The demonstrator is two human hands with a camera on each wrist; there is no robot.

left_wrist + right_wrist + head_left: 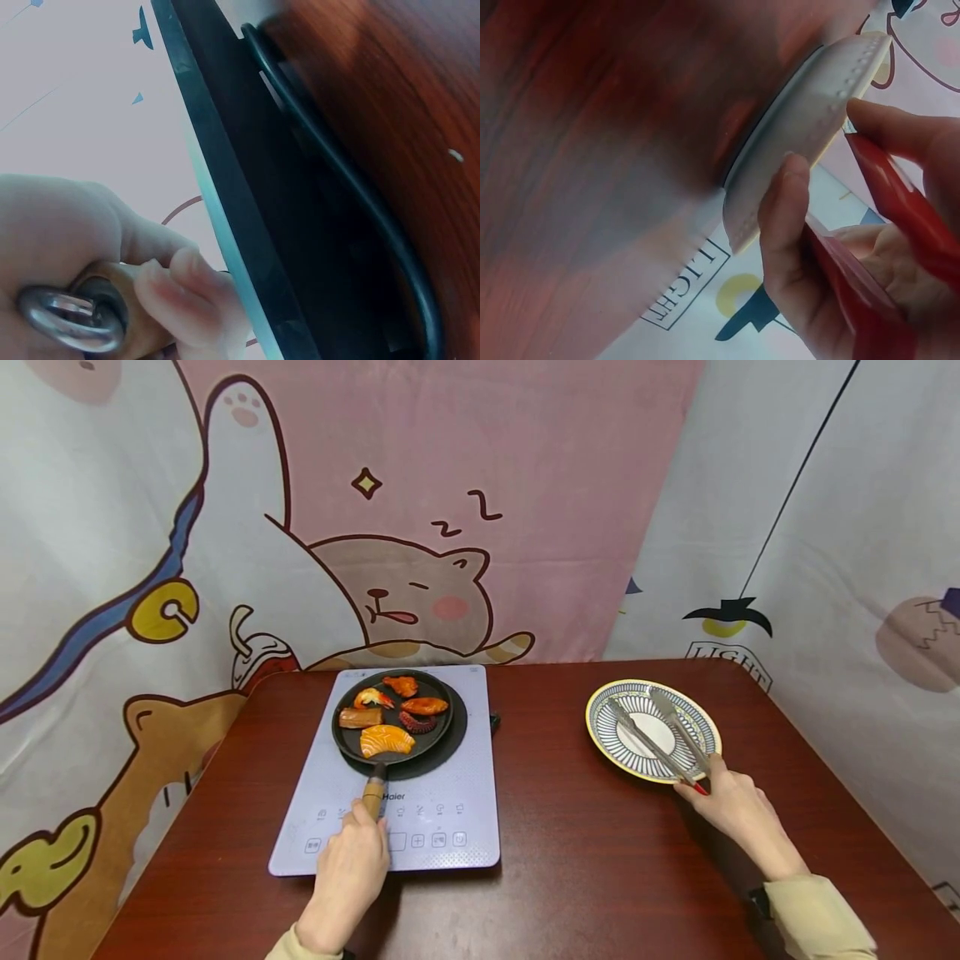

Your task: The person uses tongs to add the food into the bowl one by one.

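On the left, my left hand (352,860) grips the wooden handle (373,796) of a round black frying pan (367,752). A metal ring (71,319) at the handle's end shows in the left wrist view. Several pieces of food lie in the pan, among them an orange salmon slice (387,741), a shrimp (372,697) and a tentacle piece (417,722). At the right, my right hand (738,806) holds metal tongs (651,746) by their red handles (900,210). The arms of the tongs are spread over the patterned plate (600,727), fingertips right at its near rim.
Under the pan is a white induction cooktop (472,777) with touch buttons along its front. A black cable (352,172) runs beside it on the brown wooden table (555,835). Curtains with cartoon prints (570,502) hang behind and at both sides.
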